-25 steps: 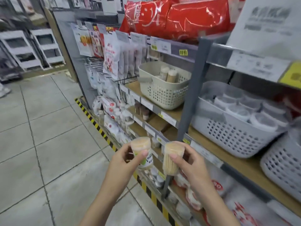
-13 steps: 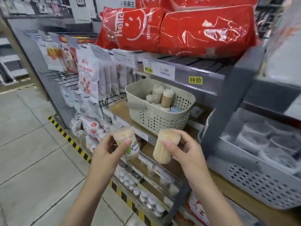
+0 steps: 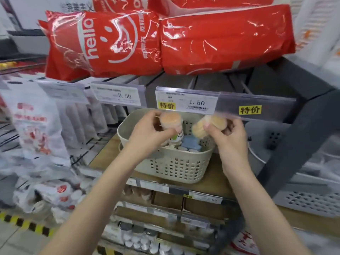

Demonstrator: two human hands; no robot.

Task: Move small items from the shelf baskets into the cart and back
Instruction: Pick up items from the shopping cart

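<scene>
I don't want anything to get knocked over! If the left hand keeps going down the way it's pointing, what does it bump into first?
Most likely the jars and the blue thing already inside the beige basket. The left hand holds its jar right above them, though the depth is hard to judge.

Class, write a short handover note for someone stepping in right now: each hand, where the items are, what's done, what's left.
Left hand grips a toothpick jar, upright, over the beige basket.
Right hand grips a second jar, tilted, over the basket's right side.
Basket sits on the wooden shelf and already holds other small items.
Done: both jars brought to the basket.
Left: lower and release both inside.
</scene>
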